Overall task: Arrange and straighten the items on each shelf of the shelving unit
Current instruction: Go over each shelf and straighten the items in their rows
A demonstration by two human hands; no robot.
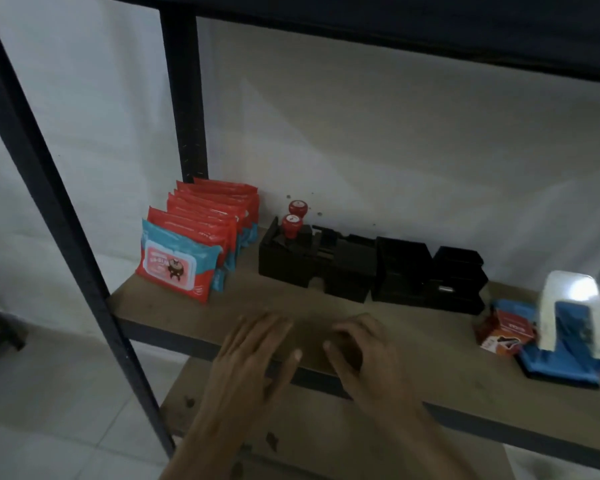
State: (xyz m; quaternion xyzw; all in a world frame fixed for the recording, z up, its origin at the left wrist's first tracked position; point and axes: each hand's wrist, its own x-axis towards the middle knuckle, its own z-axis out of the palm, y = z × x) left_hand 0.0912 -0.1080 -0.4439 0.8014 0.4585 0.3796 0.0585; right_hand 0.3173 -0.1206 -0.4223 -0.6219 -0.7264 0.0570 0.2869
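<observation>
A row of red and blue wet-wipe packs stands upright at the left end of the wooden shelf. To their right sit several black boxes in a line, with two red-capped stamps on the leftmost one. At the right end lie a small red carton and a white and blue device. My left hand hovers over the shelf's front edge with fingers straight, holding nothing. My right hand is beside it, fingers loosely curled, empty.
Black metal uprights frame the unit at the left. A dark upper shelf hangs overhead. A lower wooden shelf shows below my forearms. White cloth backs the unit, and pale floor tiles lie at the lower left.
</observation>
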